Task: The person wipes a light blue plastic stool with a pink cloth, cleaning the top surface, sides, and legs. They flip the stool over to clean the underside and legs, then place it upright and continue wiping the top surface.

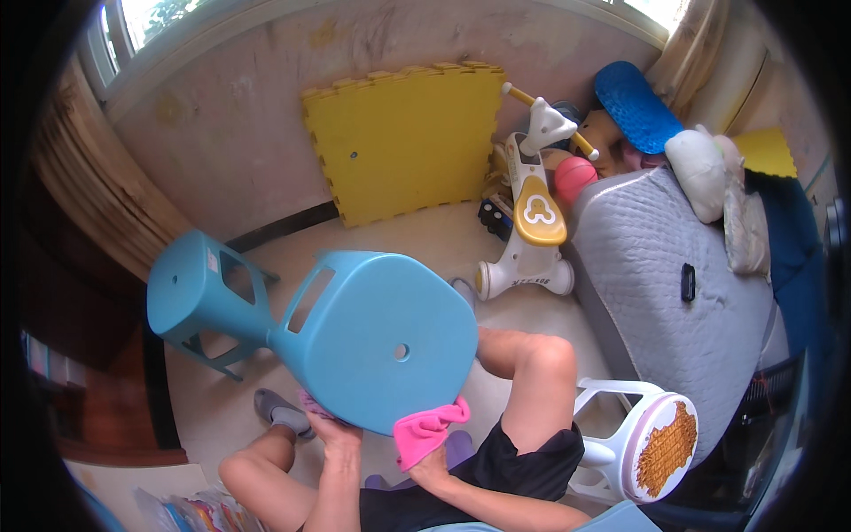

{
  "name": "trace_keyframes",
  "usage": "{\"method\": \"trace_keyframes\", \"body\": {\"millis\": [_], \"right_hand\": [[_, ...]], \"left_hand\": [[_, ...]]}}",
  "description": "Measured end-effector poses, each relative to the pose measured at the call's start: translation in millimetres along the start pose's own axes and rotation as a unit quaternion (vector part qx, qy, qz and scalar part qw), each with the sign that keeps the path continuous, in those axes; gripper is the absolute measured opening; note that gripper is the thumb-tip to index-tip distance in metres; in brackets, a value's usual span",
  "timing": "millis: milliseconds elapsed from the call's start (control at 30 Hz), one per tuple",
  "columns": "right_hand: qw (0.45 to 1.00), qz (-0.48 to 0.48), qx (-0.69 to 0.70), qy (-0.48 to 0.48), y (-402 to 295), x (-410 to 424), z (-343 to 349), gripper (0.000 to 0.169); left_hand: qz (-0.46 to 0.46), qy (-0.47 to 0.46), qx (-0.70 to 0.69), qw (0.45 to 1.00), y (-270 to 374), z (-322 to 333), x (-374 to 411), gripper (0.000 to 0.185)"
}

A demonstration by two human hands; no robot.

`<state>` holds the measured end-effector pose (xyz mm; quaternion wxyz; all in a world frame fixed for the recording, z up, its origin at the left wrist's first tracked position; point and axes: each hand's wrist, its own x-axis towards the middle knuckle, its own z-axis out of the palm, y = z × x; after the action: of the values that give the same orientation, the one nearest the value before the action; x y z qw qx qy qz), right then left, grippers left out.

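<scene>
A blue plastic stool (pixel 392 332) is held up in front of me, its seat with a round centre hole turned towards me. My left hand (pixel 336 431) supports its lower left edge, the fingers hidden behind it. A bit of pink patterned cloth (pixel 311 403) shows beside that hand; whether the hand grips it I cannot tell. My right hand (pixel 429 469) holds a bright pink cloth (pixel 422 435) against the stool's lower right edge. Most of the right fingers are covered by the cloth.
Another blue stool (pixel 179 282) stands at left. Yellow foam mats (pixel 412 139) lean on the wall. A white and yellow ride-on toy (pixel 540 213) stands before a pink ball (pixel 576 179). At right are a grey quilted cushion (pixel 638 266) and a white stool (pixel 658 445) with a worn seat.
</scene>
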<state>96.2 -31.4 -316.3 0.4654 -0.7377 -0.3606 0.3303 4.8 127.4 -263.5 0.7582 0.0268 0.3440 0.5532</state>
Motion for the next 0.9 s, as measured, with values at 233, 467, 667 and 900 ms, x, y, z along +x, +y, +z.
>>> {"method": "trace_keyframes", "body": {"millis": [233,467,667,900], "right_hand": [[0.967,-0.050,-0.251,0.001,-32.1,-10.7,-9.1,0.105],[0.940,-0.199,-0.233,0.151,-35.8,58.7,-14.1,0.095],[0.907,-0.205,-0.351,-0.108,-97.2,143.5,-103.5,0.046],[0.947,0.192,0.206,-0.155,-10.5,131.3,-49.4,0.056]], "left_hand": [[0.078,-0.026,0.064,0.995,-34.5,-40.9,-34.2,0.051],[0.033,-0.022,0.043,0.998,-37.7,-74.0,-45.4,0.050],[0.049,-0.026,0.080,0.995,4.3,-100.4,-77.7,0.055],[0.132,0.161,0.314,0.926,62.8,-243.8,-44.1,0.050]]}}
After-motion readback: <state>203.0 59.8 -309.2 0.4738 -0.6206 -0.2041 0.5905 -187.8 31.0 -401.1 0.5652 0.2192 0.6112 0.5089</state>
